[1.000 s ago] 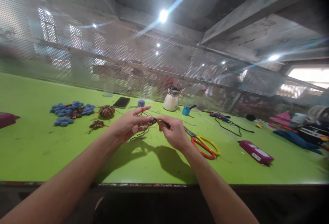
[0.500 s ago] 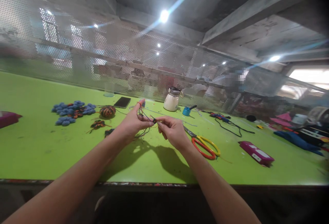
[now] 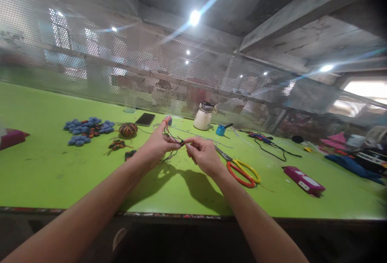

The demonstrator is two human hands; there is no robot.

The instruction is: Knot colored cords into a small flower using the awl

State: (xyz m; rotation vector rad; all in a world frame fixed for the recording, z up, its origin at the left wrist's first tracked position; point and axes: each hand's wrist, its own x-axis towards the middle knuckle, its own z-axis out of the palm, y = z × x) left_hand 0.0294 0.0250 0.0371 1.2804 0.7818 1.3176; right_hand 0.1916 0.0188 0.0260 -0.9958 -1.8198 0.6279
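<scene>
My left hand (image 3: 157,143) pinches dark yarn (image 3: 169,136) between thumb and finger, with a strand looped round its raised index finger. Close against it, my right hand (image 3: 204,152) is closed in a pinch at a small dark knot of yarn (image 3: 182,143); any hook in the fingers is too small to make out. Loose strands hang below the left hand. Left of the hands lie a ball of orange and black yarn (image 3: 127,130), a small orange-and-black crocheted piece (image 3: 116,145), a dark piece (image 3: 130,155) and several blue crocheted flowers (image 3: 79,140).
Scissors (image 3: 242,171) with red and yellow handles lie right of my right hand, before a purple box (image 3: 304,180). A phone (image 3: 145,119), white jug (image 3: 203,117) and blue pot (image 3: 220,130) stand farther back. Black cable (image 3: 279,150) trails at right. A perforated screen (image 3: 169,81) borders the green table.
The view has shifted slightly. Both hands stay together at the yarn, with barely any visible change in their pinch.
</scene>
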